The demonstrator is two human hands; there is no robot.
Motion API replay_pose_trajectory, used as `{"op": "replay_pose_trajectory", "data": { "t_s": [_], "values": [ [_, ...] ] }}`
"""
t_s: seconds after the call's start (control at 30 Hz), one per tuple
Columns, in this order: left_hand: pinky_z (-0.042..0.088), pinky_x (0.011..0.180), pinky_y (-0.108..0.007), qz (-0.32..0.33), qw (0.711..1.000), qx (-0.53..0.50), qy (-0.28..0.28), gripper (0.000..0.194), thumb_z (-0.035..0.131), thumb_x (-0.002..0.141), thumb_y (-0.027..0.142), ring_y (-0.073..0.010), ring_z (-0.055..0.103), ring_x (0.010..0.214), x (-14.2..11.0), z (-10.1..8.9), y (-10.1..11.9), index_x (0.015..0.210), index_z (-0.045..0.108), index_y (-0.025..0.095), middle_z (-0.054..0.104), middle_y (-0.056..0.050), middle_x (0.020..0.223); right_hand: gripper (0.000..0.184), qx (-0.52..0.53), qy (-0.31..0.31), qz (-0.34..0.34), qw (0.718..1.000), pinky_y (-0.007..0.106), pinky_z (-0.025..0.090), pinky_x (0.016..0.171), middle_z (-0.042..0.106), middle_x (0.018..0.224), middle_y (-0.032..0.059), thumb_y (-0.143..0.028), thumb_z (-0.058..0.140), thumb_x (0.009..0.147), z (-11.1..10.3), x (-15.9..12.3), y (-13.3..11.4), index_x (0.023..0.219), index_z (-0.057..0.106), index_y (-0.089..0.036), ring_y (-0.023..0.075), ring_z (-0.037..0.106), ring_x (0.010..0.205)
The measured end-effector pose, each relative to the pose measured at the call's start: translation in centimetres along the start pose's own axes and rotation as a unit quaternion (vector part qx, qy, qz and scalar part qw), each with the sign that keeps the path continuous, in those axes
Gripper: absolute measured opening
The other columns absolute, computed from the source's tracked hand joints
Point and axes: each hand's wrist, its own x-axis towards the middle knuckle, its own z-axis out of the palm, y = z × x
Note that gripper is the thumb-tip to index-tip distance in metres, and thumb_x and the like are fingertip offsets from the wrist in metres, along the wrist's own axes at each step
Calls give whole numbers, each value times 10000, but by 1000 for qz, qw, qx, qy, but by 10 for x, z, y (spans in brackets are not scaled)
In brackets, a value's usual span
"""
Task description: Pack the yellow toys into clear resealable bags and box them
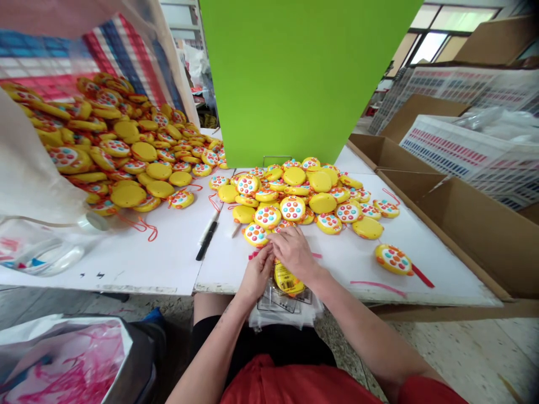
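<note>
Close together at the table's front edge, my left hand [257,273] and my right hand [293,255] are closed at the top of a bagged yellow toy [288,279]. Its barcode side faces up inside clear plastic; exactly what my fingertips pinch is hidden. Beneath it, clear plastic bags [280,314] lie over my lap. Just beyond my fingers is a heap of yellow toys [292,209] with white faces, red, blue and orange dots and thin cords. One toy [393,259] lies apart on the right, touching a red strip [423,276].
A larger toy pile [143,151] spills from a big sack [33,151] at left. A black marker [206,241] lies left of my hands, a pink strip [379,287] to the right. A green panel [295,78] stands behind; cardboard boxes [458,224] line the right.
</note>
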Motion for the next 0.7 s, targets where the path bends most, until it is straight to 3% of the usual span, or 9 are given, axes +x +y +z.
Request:
{"op": "replay_pose_trajectory", "data": {
  "t_s": [0.1, 0.2, 0.3, 0.4, 0.5, 0.57, 0.7],
  "values": [
    [470, 986, -398, -10, 1000, -3, -6, 335, 483, 908, 315, -235, 604, 1142, 1, 1, 0, 1184, 616, 179, 667, -95, 1215, 192, 40, 61, 97, 993, 378, 400, 823, 675, 832, 59, -77, 545, 789, 6, -1, 15, 913, 641, -189, 247, 540, 875],
    [525, 896, -380, -46, 998, -28, 8, 300, 478, 905, 324, -232, 646, 1056, 1, 2, -1, 1111, 630, 168, 693, -100, 1150, 140, 22, 112, 198, 974, 383, 393, 780, 675, 822, 67, -119, 522, 772, -3, -21, 53, 822, 625, -200, 255, 539, 820],
    [555, 804, -358, -89, 992, -89, 18, 296, 487, 897, 337, -233, 666, 1004, 2, 3, -6, 1108, 608, 168, 712, -102, 1079, 135, -52, 107, 261, 958, 395, 385, 776, 678, 784, 80, -166, 505, 760, -25, -66, 102, 762, 634, -205, 263, 547, 784],
    [560, 740, -339, -125, 983, -135, 13, 352, 509, 886, 374, -227, 683, 937, 3, 4, -12, 1168, 570, 173, 717, -102, 1035, 168, -177, 107, 336, 919, 433, 374, 766, 679, 758, 112, -189, 495, 754, -47, -119, 133, 767, 662, -184, 295, 533, 795],
    [549, 769, -338, -128, 979, -155, 18, 365, 527, 875, 401, -209, 683, 882, 4, 3, -13, 1153, 569, 168, 718, -90, 993, 208, -201, 26, 301, 932, 478, 376, 822, 688, 810, 116, -175, 486, 773, -54, -155, 135, 803, 692, -190, 315, 527, 884],
    [548, 750, -328, -137, 974, -179, 23, 376, 539, 864, 416, -201, 680, 852, 4, 3, -11, 1146, 565, 168, 714, -79, 975, 276, -184, -8, 265, 946, 493, 382, 873, 690, 964, 115, -121, 469, 765, -53, -161, 125, 859, 715, -205, 318, 522, 982],
    [538, 685, -285, -162, 965, -205, 17, 368, 615, 807, 428, -190, 672, 807, 3, 2, -2, 1062, 589, 163, 710, -59, 914, 431, -146, 91, 263, 949, 482, 381, 964, 598, 1212, 116, -30, 419, 722, -50, -138, 105, 983, 711, -208, 295, 500, 1141]
  ]
}}
